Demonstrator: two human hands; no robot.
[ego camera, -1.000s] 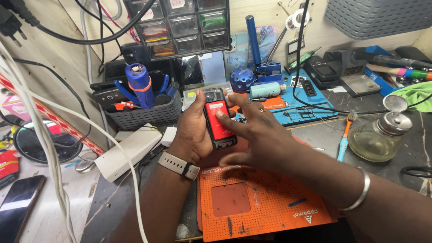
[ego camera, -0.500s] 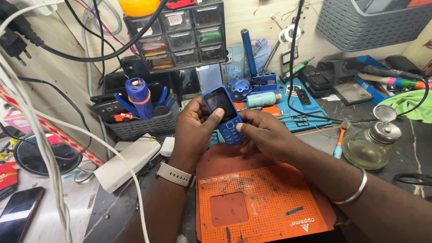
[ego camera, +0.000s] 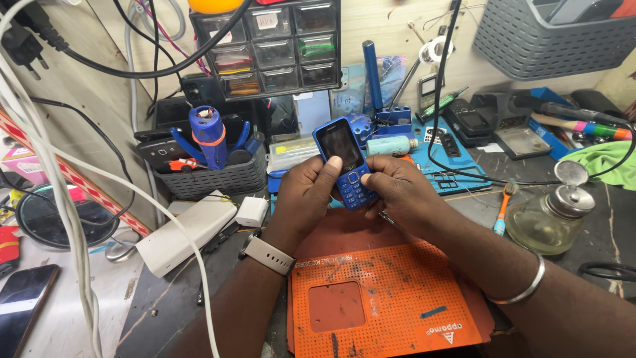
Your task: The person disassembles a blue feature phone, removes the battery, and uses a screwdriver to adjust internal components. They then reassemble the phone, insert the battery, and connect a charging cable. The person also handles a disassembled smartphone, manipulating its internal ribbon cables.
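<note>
Fingers of both the left hand (ego camera: pixel 306 195) and the right hand (ego camera: pixel 401 192) grasp a blue keypad phone (ego camera: pixel 346 161) above the orange perforated mat (ego camera: pixel 391 311), its long axis upright, dark screen uppermost, tilted slightly left. Thumbs cover some keys; cluttered dark workbench (ego camera: pixel 596 232) around.

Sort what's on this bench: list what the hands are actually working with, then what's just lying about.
In use:
left hand
right hand
blue phone, held by both hands
orange mat, under the hands

Lying about:
glass bottle
white charger
power bank
grey basket
drawer cabinet
black phone
</note>
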